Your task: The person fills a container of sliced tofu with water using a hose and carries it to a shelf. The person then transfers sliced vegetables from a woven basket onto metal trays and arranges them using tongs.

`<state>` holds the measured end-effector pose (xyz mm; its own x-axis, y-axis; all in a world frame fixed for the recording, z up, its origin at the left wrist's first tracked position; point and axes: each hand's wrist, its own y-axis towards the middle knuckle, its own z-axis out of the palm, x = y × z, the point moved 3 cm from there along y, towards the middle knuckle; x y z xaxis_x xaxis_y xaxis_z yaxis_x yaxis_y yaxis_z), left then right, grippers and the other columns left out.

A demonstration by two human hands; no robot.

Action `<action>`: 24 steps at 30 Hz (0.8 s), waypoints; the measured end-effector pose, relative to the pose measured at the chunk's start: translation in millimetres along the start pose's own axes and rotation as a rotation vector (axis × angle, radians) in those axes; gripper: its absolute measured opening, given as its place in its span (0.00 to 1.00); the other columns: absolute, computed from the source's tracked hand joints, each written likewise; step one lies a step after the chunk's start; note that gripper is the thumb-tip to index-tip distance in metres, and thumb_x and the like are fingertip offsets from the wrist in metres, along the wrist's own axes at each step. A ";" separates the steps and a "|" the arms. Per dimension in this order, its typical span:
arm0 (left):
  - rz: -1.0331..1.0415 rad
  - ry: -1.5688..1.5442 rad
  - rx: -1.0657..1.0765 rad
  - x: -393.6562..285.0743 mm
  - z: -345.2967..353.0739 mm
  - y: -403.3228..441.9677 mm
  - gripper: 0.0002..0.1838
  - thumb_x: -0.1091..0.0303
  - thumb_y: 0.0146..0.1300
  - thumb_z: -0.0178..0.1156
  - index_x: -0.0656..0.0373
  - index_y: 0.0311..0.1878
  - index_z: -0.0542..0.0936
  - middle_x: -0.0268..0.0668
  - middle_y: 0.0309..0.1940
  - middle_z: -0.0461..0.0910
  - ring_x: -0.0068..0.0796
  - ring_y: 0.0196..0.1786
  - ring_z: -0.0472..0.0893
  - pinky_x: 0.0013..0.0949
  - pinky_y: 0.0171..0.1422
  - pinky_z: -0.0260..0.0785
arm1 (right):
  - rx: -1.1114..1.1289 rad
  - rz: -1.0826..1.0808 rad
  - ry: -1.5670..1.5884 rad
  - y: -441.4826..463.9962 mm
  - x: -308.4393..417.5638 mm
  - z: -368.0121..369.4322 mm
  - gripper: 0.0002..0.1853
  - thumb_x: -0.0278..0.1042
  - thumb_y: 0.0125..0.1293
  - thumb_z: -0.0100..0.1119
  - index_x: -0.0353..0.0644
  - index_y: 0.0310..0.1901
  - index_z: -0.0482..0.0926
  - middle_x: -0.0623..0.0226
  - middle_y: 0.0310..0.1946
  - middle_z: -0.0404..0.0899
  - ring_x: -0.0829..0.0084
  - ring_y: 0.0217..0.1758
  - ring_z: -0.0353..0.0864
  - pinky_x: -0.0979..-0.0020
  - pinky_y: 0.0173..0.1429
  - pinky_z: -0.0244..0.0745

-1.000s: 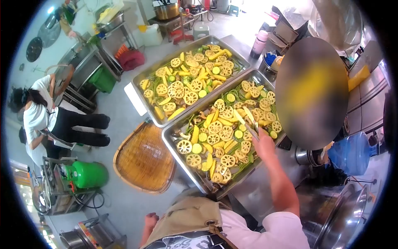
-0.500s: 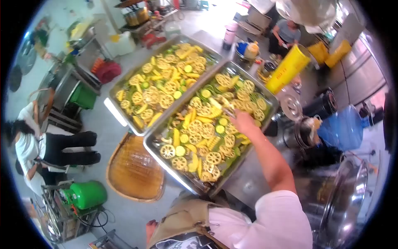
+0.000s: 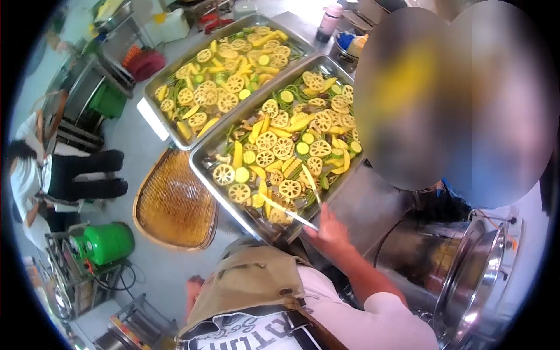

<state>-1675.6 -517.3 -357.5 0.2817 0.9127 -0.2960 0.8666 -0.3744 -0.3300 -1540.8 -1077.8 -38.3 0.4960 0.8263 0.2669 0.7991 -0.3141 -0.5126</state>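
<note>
My right hand (image 3: 330,232) is closed around metal tongs (image 3: 294,215) at the near corner of the closer steel tray (image 3: 201,170). The tongs' two arms are spread apart over the food. Lotus root slices (image 3: 223,174), crinkle-cut yellow pieces (image 3: 302,122), round green-yellow slices (image 3: 242,174) and green strands fill this tray. One lotus slice (image 3: 281,211) lies between the spread arms, and I cannot tell whether they touch it. My left hand (image 3: 194,284) hangs low beside the tan apron (image 3: 251,286), away from the trays; its fingers are mostly hidden.
A second steel tray (image 3: 144,96) of similar vegetables adjoins the first. Below them is a woven bamboo basket (image 3: 175,201). A person (image 3: 41,169) stands at left near a green gas cylinder (image 3: 108,242). Large steel pots (image 3: 429,262) stand at right; a blurred patch hides the upper right.
My right hand has moved from the far right of the closer tray to its near corner. The tongs now spread wide. The view has shifted, and the trays appear higher.
</note>
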 end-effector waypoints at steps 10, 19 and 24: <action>-0.936 -0.960 -0.126 -89.4 -107.8 14.8 0.22 0.65 0.53 0.56 0.66 0.52 0.79 0.51 0.41 0.83 0.43 0.46 0.82 0.38 0.53 0.72 | 0.241 -0.176 -0.130 2.7 25.7 18.0 0.41 0.58 0.60 0.58 0.28 0.61 0.61 0.38 0.39 0.78 0.40 0.45 0.78 0.50 0.49 0.72; -1.158 -0.961 -0.167 -61.7 -82.9 -9.6 0.13 0.64 0.52 0.54 0.61 0.34 0.83 0.52 0.35 0.82 0.51 0.40 0.82 0.46 0.48 0.74 | -0.087 -0.563 -0.441 -20.7 108.6 3.6 0.29 0.59 0.60 0.59 0.33 0.42 0.77 0.49 0.35 0.81 0.52 0.40 0.80 0.55 0.43 0.73; -0.989 -0.929 -0.487 18.0 -108.4 2.3 0.12 0.64 0.58 0.52 0.58 0.36 0.82 0.52 0.38 0.81 0.51 0.43 0.80 0.47 0.50 0.72 | 0.186 -0.696 -0.066 -70.8 270.4 65.6 0.25 0.55 0.63 0.57 0.34 0.41 0.78 0.54 0.34 0.81 0.60 0.39 0.81 0.62 0.43 0.74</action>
<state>-1623.8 -484.0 -266.4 -0.7074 0.2545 -0.6594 0.6496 0.6018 -0.4647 -1485.4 -801.4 16.6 -0.1325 0.8342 0.5354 0.8484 0.3747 -0.3739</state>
